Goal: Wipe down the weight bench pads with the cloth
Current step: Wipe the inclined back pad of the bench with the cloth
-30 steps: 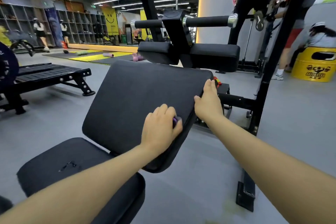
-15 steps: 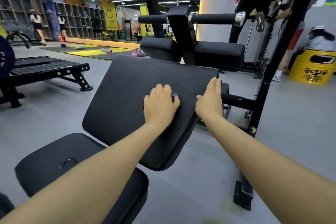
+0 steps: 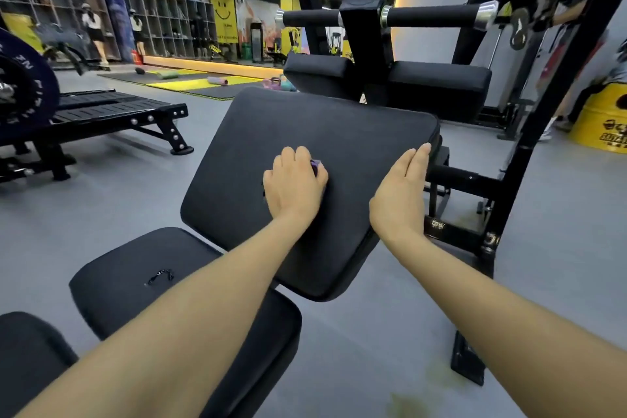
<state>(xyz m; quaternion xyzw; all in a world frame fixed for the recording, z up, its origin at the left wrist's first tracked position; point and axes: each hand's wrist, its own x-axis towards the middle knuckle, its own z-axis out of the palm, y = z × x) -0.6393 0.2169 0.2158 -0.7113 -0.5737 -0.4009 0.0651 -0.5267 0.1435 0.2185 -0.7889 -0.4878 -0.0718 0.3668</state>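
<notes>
The black inclined back pad [image 3: 271, 132] of the weight bench fills the middle of the view, with the black seat pad [image 3: 135, 275] below it. My left hand [image 3: 293, 187] presses down on the middle of the back pad, closed over a small purple cloth [image 3: 315, 164] of which only a corner shows between the fingers. My right hand [image 3: 400, 193] rests flat on the pad's right edge, fingers together and holding nothing. Two black knee pads [image 3: 437, 88] and a foam roller bar [image 3: 431, 15] sit behind the back pad.
A black upright frame post [image 3: 543, 105] stands at the right. Another flat bench [image 3: 101, 115] and a weight plate [image 3: 23, 92] are at the left. A yellow drum [image 3: 600, 122] stands far right. People stand at the back left and upper right. Grey floor surrounds the bench.
My left hand has slid with the cloth from the pad's right edge up and left toward its middle. My right hand has stayed on the right edge, now lying flatter.
</notes>
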